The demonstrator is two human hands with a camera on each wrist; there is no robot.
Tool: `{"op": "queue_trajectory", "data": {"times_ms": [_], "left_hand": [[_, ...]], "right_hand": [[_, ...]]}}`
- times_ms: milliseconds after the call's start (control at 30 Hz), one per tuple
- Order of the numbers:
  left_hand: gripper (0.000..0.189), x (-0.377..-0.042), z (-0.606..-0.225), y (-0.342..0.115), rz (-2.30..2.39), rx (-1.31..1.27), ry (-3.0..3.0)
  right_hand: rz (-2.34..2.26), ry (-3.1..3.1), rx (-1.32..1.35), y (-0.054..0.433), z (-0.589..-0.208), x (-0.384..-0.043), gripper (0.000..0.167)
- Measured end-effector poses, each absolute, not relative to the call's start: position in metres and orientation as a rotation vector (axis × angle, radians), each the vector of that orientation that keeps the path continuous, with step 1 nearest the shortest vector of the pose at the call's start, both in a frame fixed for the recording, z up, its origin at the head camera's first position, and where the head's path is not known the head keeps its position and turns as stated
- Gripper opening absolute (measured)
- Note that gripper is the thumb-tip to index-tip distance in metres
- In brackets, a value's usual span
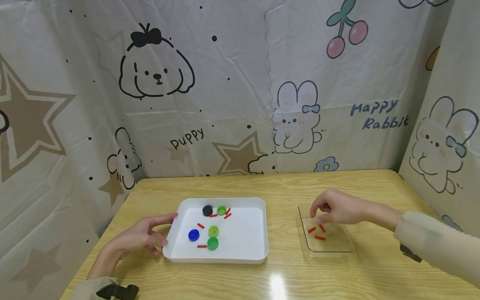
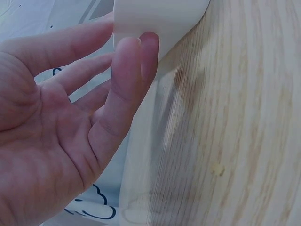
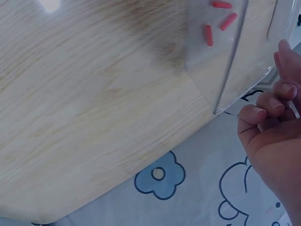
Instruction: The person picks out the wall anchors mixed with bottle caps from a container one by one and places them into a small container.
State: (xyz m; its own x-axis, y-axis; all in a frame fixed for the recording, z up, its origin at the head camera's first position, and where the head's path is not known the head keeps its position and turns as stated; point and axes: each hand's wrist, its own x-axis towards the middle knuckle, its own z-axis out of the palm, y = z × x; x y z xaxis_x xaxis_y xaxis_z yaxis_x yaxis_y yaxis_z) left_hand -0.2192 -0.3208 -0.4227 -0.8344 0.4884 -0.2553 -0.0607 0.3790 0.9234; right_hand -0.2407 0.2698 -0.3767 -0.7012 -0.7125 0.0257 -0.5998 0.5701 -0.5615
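Note:
A white tray (image 1: 247, 233) lies left of centre, holding bottle-cap-like discs and several short red sticks (image 1: 202, 246). My left hand (image 1: 140, 235) rests against the tray's left side, fingers extended; its fingertips meet the white wall (image 2: 160, 19) in the left wrist view. On the right, a clear shallow box (image 1: 339, 243) contains three red sticks (image 1: 320, 238). Over its far part hovers my right hand (image 1: 339, 208), with loosely bent fingers and the thumb near the index fingertip. Nothing shows between them. The right wrist view has this hand (image 3: 273, 113) beside the box's edge.
Inside the tray are a black disc (image 1: 207, 211), a blue disc (image 1: 193, 235) and three green ones, among them a dark green disc (image 1: 212, 243). Wooden tabletop (image 1: 285, 237) separates tray from box. A printed cloth (image 1: 232, 83) hangs behind and at both sides.

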Motion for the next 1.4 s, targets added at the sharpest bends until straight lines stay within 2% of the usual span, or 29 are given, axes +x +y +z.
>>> {"op": "queue_trajectory", "data": {"times_ms": [667,1400], "left_hand": [[0.087,-0.218,-0.422,-0.32,1.464,0.362,2.153],[0.089,-0.218,-0.422,-0.319,1.429,0.306,2.194]], "right_hand": [[-0.67,2.569,-1.185,0.205,-0.35,-0.254,0.011],[-0.549,2.525,-1.263,0.132,-0.36,-0.28,0.012]]}}
